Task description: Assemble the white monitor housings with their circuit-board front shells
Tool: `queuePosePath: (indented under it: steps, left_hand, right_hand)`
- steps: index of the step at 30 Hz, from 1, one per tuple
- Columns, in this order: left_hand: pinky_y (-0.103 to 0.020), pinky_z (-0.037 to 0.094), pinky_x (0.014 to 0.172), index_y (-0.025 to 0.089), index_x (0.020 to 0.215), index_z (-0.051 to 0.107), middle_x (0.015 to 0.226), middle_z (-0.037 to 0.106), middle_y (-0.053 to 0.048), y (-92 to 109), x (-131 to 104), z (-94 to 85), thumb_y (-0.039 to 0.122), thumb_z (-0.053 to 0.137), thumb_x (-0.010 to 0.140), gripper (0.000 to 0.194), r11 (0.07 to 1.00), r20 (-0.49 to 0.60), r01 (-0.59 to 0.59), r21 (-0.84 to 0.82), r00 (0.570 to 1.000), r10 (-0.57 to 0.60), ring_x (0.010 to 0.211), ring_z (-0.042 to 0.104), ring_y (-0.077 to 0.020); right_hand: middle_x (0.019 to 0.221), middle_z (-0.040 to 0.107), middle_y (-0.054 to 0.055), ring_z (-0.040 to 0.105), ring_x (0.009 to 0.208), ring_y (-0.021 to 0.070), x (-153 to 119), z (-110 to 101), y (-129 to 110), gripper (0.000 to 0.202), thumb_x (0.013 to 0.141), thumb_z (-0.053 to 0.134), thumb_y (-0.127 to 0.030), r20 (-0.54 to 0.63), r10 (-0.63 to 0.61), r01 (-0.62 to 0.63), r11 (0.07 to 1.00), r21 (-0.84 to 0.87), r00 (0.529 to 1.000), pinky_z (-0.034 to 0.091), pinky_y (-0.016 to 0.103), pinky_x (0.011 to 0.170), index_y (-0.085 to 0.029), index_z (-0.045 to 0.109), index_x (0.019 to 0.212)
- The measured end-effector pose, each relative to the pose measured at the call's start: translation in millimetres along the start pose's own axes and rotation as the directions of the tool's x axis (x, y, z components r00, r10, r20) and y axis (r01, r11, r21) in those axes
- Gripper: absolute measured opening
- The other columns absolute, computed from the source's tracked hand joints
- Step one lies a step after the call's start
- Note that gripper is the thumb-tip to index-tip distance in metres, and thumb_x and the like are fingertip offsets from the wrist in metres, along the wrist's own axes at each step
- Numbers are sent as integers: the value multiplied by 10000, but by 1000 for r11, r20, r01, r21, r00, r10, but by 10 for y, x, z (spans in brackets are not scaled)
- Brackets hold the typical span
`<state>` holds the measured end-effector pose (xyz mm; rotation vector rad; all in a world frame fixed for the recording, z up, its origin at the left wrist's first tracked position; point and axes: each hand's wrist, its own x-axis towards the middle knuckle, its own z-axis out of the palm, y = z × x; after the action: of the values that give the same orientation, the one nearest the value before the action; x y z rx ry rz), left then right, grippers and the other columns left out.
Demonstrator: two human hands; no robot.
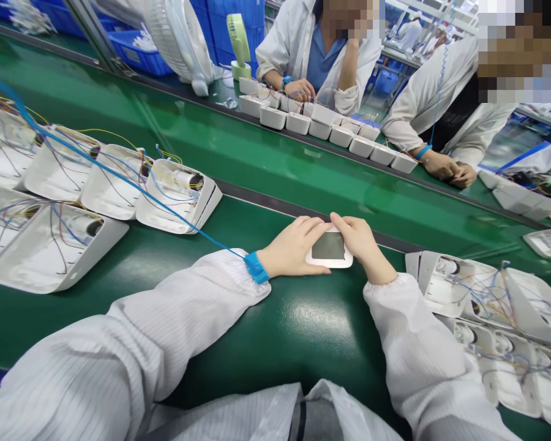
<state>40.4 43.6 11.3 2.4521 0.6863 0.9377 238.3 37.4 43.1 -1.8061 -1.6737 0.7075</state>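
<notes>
A small white device [329, 247] with a grey rectangular screen lies between my two hands over the green table, a little right of the view's centre. My left hand [294, 246] holds its left side, thumb along the lower edge and fingers over the top left. On the upper right, my right hand [356, 237] grips the device, its fingertips at the top edge. A blue strap [256, 267] with a blue cord circles my left wrist. What lies under the device is hidden.
White wired housings [174, 196] stand in rows at the left, and more housings [450, 285] at the right. Across the green conveyor [257, 165], two people sit beside a row of white housings [321, 130]. A green fan [239, 43] stands at the back.
</notes>
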Motion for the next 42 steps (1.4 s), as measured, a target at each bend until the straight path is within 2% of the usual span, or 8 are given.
queuePosePath:
  steps: [2, 4, 7, 13, 22, 29, 36, 42]
  left_hand:
    - [-468, 459, 971, 127, 1329, 502, 1226, 623, -160, -51, 26, -37, 580, 609, 808, 699, 967, -49, 166, -192, 983, -178, 1093, 590, -308]
    - [-406, 503, 877, 136, 1207, 616, 1110, 692, -121, -94, 50, -58, 549, 509, 886, 534, 871, -16, 343, -352, 928, -371, 983, 648, -265]
    - [-351, 514, 795, 140, 996, 727, 984, 738, -90, -113, 72, -68, 550, 491, 894, 484, 785, 60, 453, -422, 878, -474, 891, 673, -244]
    - [-292, 509, 745, 172, 1013, 745, 997, 754, -60, -36, 67, -84, 483, 503, 904, 408, 828, 22, 438, -351, 887, -461, 879, 689, -214]
    - [-287, 525, 780, 189, 1062, 737, 1025, 756, -43, 53, 42, -108, 427, 499, 926, 363, 871, -19, 380, -313, 914, -406, 898, 699, -208]
    - [-297, 534, 807, 195, 1046, 743, 1016, 759, -39, 23, 26, -61, 435, 492, 926, 367, 870, -41, 379, -314, 910, -411, 909, 705, -214]
    - [-306, 523, 795, 189, 1048, 733, 1041, 752, -49, 10, 39, -65, 423, 482, 934, 362, 882, -66, 377, -282, 910, -410, 914, 701, -211]
    - [-302, 517, 795, 200, 1031, 731, 1040, 751, -43, 42, 15, -36, 409, 484, 939, 336, 901, -88, 341, -270, 923, -375, 910, 701, -204]
  right_hand:
    - [648, 647, 26, 553, 642, 163, -18, 7, -24, 583, 822, 506, -699, -11, -33, 34, 999, 5, 999, 365, 276, 591, -166, 701, 686]
    - [691, 670, 29, 575, 676, 170, -32, 15, -44, 540, 821, 535, -670, -34, -62, 62, 998, 19, 998, 386, 279, 626, -171, 721, 734]
    - [765, 704, 37, 609, 736, 184, -34, 19, -47, 512, 824, 545, -651, -21, -64, 65, 996, 57, 998, 414, 287, 671, -178, 734, 775]
    - [912, 740, 47, 653, 850, 211, -26, -12, -30, 442, 769, 638, -624, 69, -64, 55, 991, 125, 996, 457, 307, 751, -208, 754, 860]
    - [853, 736, 48, 648, 797, 198, -70, -43, -86, 387, 791, 640, -571, 42, -142, 142, 990, 0, 989, 462, 308, 739, -200, 747, 826]
    - [823, 733, 39, 647, 773, 191, -52, -34, -59, 408, 780, 645, -593, 55, -140, 139, 990, 28, 989, 460, 300, 720, -200, 751, 816]
    - [965, 747, 37, 667, 906, 207, -117, -61, -179, 413, 832, 585, -595, -30, -122, 121, 991, -51, 992, 464, 315, 803, -225, 742, 928]
    - [772, 719, 40, 638, 737, 196, -133, -19, -184, 494, 857, 510, -644, -128, -137, 118, 983, -141, 982, 433, 304, 702, -204, 714, 768]
